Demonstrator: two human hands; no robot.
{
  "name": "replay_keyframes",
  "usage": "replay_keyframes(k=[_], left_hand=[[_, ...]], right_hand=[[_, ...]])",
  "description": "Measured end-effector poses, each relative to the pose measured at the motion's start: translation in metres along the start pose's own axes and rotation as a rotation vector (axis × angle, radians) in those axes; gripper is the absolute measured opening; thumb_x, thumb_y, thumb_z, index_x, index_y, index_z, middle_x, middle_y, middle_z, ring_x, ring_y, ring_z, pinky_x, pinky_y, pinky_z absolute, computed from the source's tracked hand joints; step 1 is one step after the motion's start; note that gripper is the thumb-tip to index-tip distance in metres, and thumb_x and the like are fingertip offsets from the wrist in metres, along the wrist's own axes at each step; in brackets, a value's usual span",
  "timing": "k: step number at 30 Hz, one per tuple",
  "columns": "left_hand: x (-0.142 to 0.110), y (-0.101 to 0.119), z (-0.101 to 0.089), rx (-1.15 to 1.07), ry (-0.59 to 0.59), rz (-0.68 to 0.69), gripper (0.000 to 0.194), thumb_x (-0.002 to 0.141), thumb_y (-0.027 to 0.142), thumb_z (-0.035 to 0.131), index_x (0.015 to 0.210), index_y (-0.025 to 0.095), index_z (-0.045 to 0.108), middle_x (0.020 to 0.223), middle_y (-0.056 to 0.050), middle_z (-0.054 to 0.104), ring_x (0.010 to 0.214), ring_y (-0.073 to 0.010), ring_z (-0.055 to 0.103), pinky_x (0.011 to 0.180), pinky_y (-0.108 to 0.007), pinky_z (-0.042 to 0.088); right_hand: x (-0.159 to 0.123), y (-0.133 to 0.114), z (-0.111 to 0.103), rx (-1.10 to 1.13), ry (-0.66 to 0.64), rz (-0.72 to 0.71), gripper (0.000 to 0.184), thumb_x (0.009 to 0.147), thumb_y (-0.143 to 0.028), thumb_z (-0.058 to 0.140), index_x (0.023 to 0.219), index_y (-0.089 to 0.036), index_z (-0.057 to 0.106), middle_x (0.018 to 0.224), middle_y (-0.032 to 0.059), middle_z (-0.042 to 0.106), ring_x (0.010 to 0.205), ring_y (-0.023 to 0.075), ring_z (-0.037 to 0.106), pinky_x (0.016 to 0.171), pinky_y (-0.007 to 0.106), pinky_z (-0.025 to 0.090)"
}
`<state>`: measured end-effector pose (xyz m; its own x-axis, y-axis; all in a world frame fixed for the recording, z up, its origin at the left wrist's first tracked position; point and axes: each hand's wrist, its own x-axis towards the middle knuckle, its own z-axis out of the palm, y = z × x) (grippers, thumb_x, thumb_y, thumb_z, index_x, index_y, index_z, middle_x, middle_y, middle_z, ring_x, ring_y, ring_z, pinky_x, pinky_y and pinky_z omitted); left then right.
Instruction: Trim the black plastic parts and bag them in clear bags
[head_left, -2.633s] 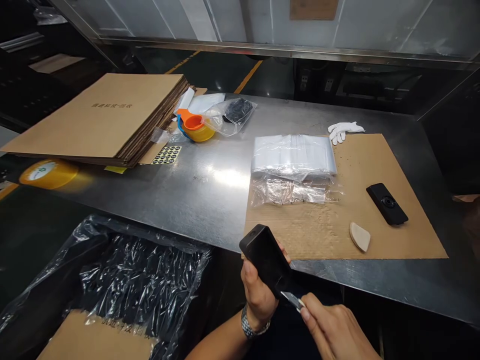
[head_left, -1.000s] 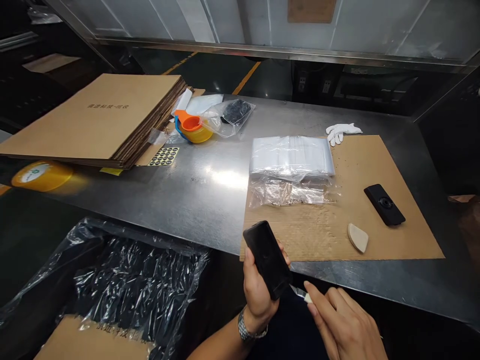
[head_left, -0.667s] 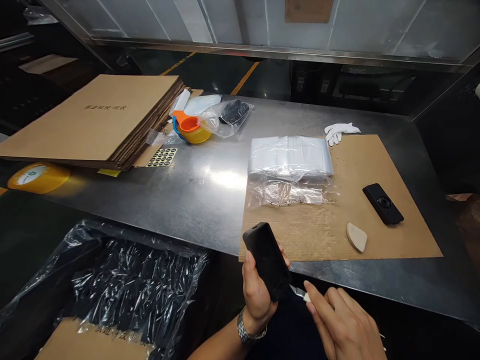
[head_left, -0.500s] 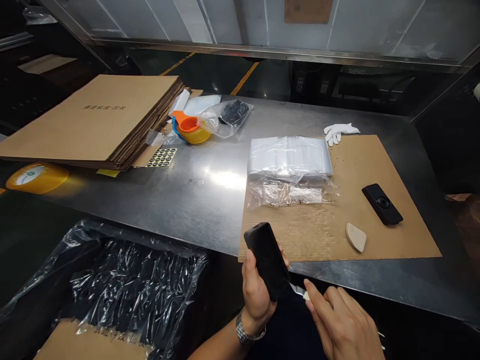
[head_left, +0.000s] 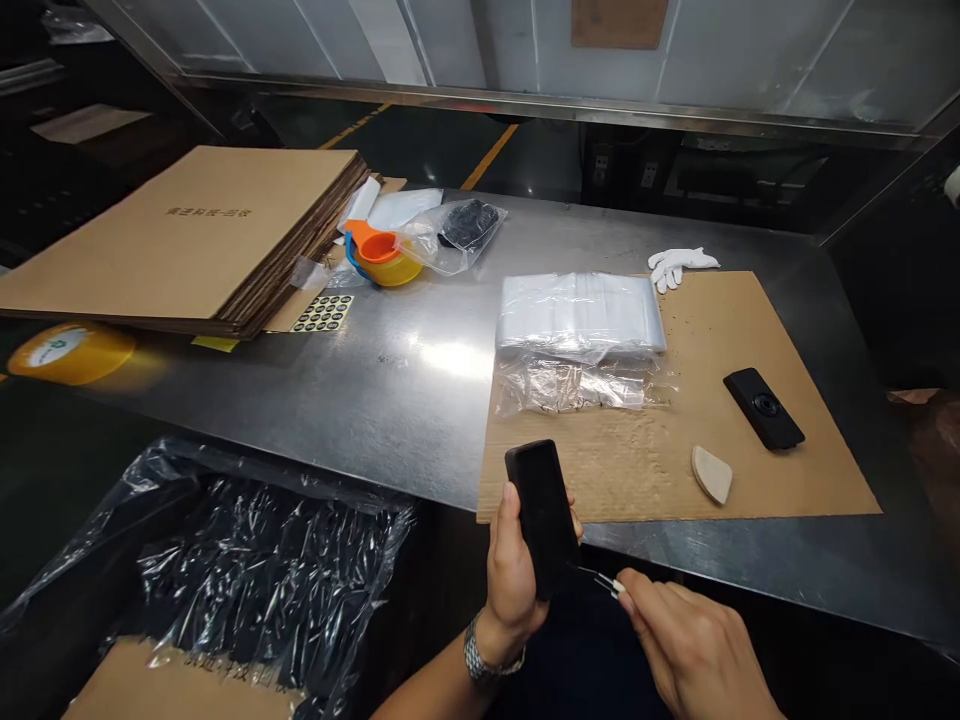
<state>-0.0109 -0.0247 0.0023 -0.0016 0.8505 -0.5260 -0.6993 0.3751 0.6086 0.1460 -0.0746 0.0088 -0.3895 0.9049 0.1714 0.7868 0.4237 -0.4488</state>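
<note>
My left hand [head_left: 513, 565] is wrapped round a black rectangular plastic housing [head_left: 541, 505], held tilted in front of the table's near edge. Between the thumb and fingers of my right hand [head_left: 694, 635] is a slim metal blade tool with a white handle [head_left: 616, 587]. Its thin metal end reaches the lower right edge of the housing; whether it touches there I cannot make out. A similar black piece with a round lens-like part [head_left: 765, 408] lies on the cardboard sheet [head_left: 787, 490], and a beige wedge-shaped pad [head_left: 712, 475] lies nearer to me.
Clear plastic bags [head_left: 581, 315] lie at the cardboard's back left, beside a white glove [head_left: 681, 266]. Leftward are a tape dispenser [head_left: 386, 262], a sticker sheet [head_left: 324, 313], stacked cardboard [head_left: 195, 230] and a yellow tape roll [head_left: 71, 352]. A plastic-lined box [head_left: 262, 550] stands below left.
The black housing has turned more upright and shifted slightly right in my left hand. My right hand has rotated the blade tool, which now shows a thinner profile at the housing's edge.
</note>
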Motion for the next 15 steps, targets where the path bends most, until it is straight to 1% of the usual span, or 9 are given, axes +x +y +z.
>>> replay_keyframes(k=[4, 7, 9, 11, 12, 13, 14, 15], left_hand=[[0.0003, 0.0013, 0.0010, 0.012, 0.020, -0.013, 0.053, 0.085, 0.055, 0.037, 0.084, 0.009, 0.064, 0.074, -0.008, 0.065, 0.055, -0.0142, 0.057, 0.050, -0.024, 0.044], [0.0021, 0.0010, 0.0010, 0.020, 0.034, -0.020, 0.053, 0.084, 0.056, 0.039, 0.083, 0.010, 0.064, 0.074, -0.007, 0.065, 0.054, -0.0136, 0.057, 0.050, -0.024, 0.044], [0.0026, -0.0004, -0.0001, 0.048, 0.037, -0.003, 0.052, 0.084, 0.056, 0.040, 0.083, 0.010, 0.064, 0.073, -0.007, 0.065, 0.054, -0.0138, 0.057, 0.051, -0.025, 0.045], [0.0015, -0.0021, -0.0017, 0.105, 0.043, 0.044, 0.052, 0.084, 0.056, 0.040, 0.084, 0.009, 0.064, 0.073, -0.008, 0.065, 0.055, -0.0148, 0.057, 0.052, -0.026, 0.045], [0.0005, -0.0029, -0.0026, 0.136, 0.043, 0.075, 0.051, 0.084, 0.055, 0.041, 0.085, 0.009, 0.064, 0.073, -0.009, 0.065, 0.056, -0.0155, 0.058, 0.053, -0.026, 0.046], [-0.0008, -0.0035, -0.0032, 0.158, 0.041, 0.108, 0.050, 0.083, 0.055, 0.043, 0.085, 0.010, 0.064, 0.074, -0.009, 0.066, 0.057, -0.0162, 0.058, 0.055, -0.027, 0.046], [-0.0019, -0.0037, -0.0036, 0.164, 0.037, 0.136, 0.049, 0.082, 0.055, 0.045, 0.086, 0.010, 0.064, 0.075, -0.010, 0.066, 0.059, -0.0168, 0.059, 0.056, -0.028, 0.047], [-0.0026, -0.0036, -0.0037, 0.149, 0.031, 0.148, 0.048, 0.080, 0.055, 0.048, 0.086, 0.010, 0.064, 0.076, -0.010, 0.066, 0.060, -0.0173, 0.059, 0.057, -0.028, 0.047]], right_hand=[[-0.0001, -0.0002, -0.0001, -0.039, -0.005, -0.008, 0.034, 0.098, -0.024, 0.027, 0.089, -0.017, 0.059, 0.051, -0.0042, 0.049, 0.041, 0.0084, 0.047, 0.041, 0.023, 0.028], [-0.0004, -0.0012, 0.0006, -0.108, 0.036, -0.035, 0.035, 0.098, -0.024, 0.026, 0.092, -0.016, 0.060, 0.051, -0.0041, 0.049, 0.041, 0.0081, 0.048, 0.043, 0.023, 0.028], [-0.0007, -0.0014, 0.0022, -0.165, 0.065, -0.060, 0.035, 0.098, -0.023, 0.026, 0.094, -0.015, 0.060, 0.051, -0.0037, 0.050, 0.041, 0.0082, 0.048, 0.044, 0.023, 0.029], [-0.0009, -0.0007, 0.0040, -0.166, 0.053, -0.052, 0.035, 0.098, -0.023, 0.026, 0.092, -0.015, 0.059, 0.050, -0.0035, 0.050, 0.040, 0.0085, 0.048, 0.042, 0.023, 0.027], [-0.0009, -0.0001, 0.0048, -0.119, 0.007, -0.016, 0.036, 0.098, -0.025, 0.025, 0.087, -0.016, 0.059, 0.049, -0.0037, 0.049, 0.038, 0.0086, 0.046, 0.041, 0.023, 0.025], [-0.0007, 0.0008, 0.0056, -0.031, -0.065, 0.051, 0.037, 0.098, -0.027, 0.025, 0.082, -0.017, 0.057, 0.048, -0.0042, 0.048, 0.037, 0.0086, 0.045, 0.040, 0.023, 0.023], [-0.0005, 0.0017, 0.0064, 0.104, -0.161, 0.138, 0.038, 0.098, -0.031, 0.024, 0.077, -0.019, 0.055, 0.046, -0.0049, 0.046, 0.037, 0.0086, 0.044, 0.040, 0.022, 0.023], [-0.0005, 0.0027, 0.0074, 0.286, -0.284, 0.238, 0.040, 0.098, -0.035, 0.024, 0.075, -0.019, 0.053, 0.045, -0.0058, 0.044, 0.037, 0.0085, 0.042, 0.040, 0.021, 0.024]])
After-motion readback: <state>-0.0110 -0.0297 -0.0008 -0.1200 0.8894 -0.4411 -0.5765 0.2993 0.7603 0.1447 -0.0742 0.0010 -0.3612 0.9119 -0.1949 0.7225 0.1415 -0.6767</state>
